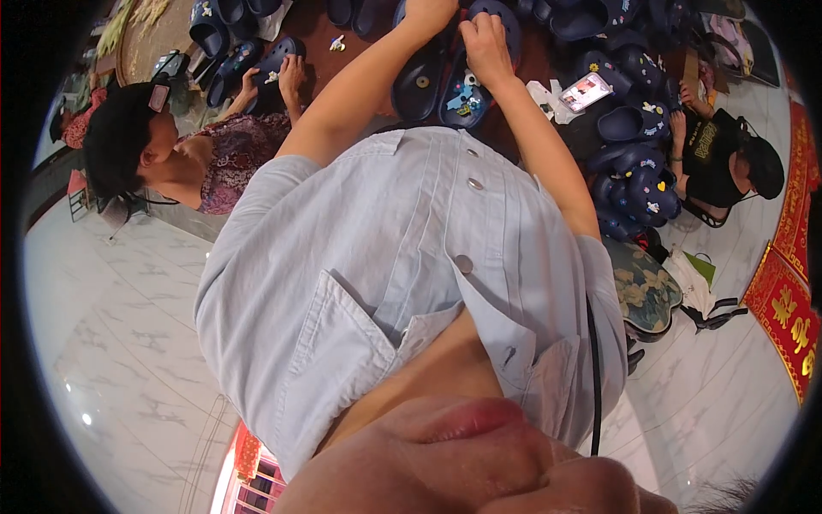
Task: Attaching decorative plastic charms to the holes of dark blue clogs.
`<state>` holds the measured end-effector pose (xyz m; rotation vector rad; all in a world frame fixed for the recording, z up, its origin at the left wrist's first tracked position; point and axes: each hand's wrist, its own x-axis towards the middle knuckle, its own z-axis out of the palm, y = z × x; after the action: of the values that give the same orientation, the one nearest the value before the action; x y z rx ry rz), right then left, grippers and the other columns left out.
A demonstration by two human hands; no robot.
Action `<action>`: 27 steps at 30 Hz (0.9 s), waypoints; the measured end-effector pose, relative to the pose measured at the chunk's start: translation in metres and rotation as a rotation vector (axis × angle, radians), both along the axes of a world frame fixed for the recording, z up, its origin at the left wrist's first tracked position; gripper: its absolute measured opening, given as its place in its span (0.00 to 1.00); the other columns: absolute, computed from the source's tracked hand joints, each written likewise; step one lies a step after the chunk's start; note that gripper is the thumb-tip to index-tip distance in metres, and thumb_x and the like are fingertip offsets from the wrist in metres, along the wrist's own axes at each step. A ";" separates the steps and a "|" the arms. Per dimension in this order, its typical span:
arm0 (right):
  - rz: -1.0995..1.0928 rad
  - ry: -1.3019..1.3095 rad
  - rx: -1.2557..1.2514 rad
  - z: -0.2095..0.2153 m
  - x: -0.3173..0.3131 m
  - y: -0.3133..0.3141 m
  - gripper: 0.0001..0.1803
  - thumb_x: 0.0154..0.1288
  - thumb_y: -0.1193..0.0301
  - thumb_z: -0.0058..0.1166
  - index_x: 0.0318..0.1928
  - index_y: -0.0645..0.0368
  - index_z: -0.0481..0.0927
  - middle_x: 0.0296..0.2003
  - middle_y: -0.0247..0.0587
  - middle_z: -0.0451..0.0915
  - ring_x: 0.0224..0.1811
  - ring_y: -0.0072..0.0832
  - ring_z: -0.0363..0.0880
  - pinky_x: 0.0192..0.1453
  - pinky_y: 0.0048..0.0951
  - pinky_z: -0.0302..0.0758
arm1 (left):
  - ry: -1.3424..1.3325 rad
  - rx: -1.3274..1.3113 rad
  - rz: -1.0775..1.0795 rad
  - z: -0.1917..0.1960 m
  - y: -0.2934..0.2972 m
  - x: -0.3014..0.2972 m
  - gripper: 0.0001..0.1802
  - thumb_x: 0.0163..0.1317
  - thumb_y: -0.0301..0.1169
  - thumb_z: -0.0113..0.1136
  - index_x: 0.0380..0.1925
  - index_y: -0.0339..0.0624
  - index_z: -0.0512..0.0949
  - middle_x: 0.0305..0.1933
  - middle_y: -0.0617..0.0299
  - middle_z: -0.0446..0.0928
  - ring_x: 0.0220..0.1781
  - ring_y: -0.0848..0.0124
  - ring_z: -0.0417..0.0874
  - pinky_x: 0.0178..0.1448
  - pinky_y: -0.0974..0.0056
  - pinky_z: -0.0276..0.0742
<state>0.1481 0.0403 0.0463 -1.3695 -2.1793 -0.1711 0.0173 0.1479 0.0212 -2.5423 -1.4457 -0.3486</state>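
Two dark navy clogs lie in front of me at the top: a left clog (416,92) with a round tan mark inside, and a right clog (467,96) with blue and white charms at its end. My left hand (432,14) reaches over the left clog, and its fingers run past the upper edge. My right hand (486,47) is on the right clog, with its fingers bent against it. Another navy clog part (505,24) shows just beyond that hand. A small colourful charm (337,44) rests on the dark red table (342,73) to the left.
Many navy clogs with charms are piled at the right (634,122). A lit phone (586,92) lies on white wrapping beside them. A person at the left (244,158) handles a clog (279,62); another person (719,154) sits at the right. A patterned bag (644,287) is below the pile.
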 end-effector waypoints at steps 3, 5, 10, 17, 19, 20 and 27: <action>0.009 -0.019 -0.045 0.002 0.000 -0.001 0.10 0.56 0.75 0.52 0.39 0.56 0.79 0.36 0.40 0.72 0.44 0.38 0.71 0.45 0.39 0.68 | -0.040 0.074 -0.008 -0.002 -0.006 -0.001 0.07 0.59 0.34 0.54 0.27 0.45 0.78 0.28 0.58 0.81 0.29 0.62 0.85 0.30 0.59 0.78; 0.020 -0.040 -0.062 0.003 0.000 -0.001 0.10 0.56 0.75 0.52 0.40 0.55 0.79 0.35 0.40 0.71 0.44 0.38 0.71 0.44 0.39 0.67 | -0.100 -0.012 0.034 -0.001 -0.008 0.002 0.08 0.61 0.34 0.52 0.29 0.46 0.77 0.28 0.56 0.81 0.30 0.60 0.85 0.32 0.57 0.80; 0.001 -0.083 -0.023 0.006 -0.002 -0.001 0.09 0.58 0.74 0.51 0.40 0.51 0.79 0.33 0.35 0.73 0.41 0.34 0.74 0.44 0.37 0.67 | -0.137 -0.157 0.092 0.012 -0.009 0.002 0.13 0.60 0.43 0.58 0.31 0.45 0.79 0.30 0.55 0.82 0.33 0.59 0.85 0.35 0.56 0.81; -0.008 -0.064 0.033 0.005 -0.001 -0.001 0.09 0.59 0.73 0.51 0.40 0.50 0.80 0.31 0.34 0.73 0.39 0.34 0.75 0.43 0.37 0.67 | -0.006 -0.214 0.018 0.022 -0.006 0.000 0.21 0.55 0.52 0.64 0.30 0.46 0.84 0.34 0.56 0.84 0.37 0.61 0.86 0.38 0.58 0.82; -0.028 -0.104 -0.016 0.005 -0.002 0.000 0.10 0.58 0.73 0.51 0.40 0.50 0.80 0.32 0.35 0.73 0.39 0.34 0.75 0.43 0.38 0.66 | -0.009 -0.219 -0.001 0.018 0.001 0.001 0.20 0.56 0.52 0.64 0.29 0.46 0.84 0.33 0.55 0.84 0.36 0.60 0.86 0.38 0.59 0.82; -0.028 -0.105 -0.012 0.005 -0.001 0.000 0.10 0.58 0.73 0.51 0.40 0.50 0.80 0.32 0.35 0.73 0.39 0.34 0.75 0.43 0.38 0.66 | -0.012 -0.227 -0.021 0.016 0.003 0.001 0.19 0.57 0.51 0.63 0.29 0.46 0.84 0.33 0.55 0.84 0.36 0.59 0.86 0.39 0.59 0.82; -0.023 -0.030 -0.059 0.008 -0.001 -0.002 0.09 0.57 0.75 0.51 0.39 0.51 0.79 0.32 0.37 0.73 0.40 0.36 0.75 0.44 0.39 0.66 | -0.173 -0.188 0.012 -0.005 -0.002 -0.015 0.14 0.63 0.44 0.58 0.32 0.46 0.82 0.29 0.48 0.82 0.33 0.49 0.86 0.35 0.53 0.82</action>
<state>0.1476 0.0379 0.0542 -1.4335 -2.2099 -0.1381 0.0020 0.1455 0.0162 -2.7073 -1.6256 -0.4605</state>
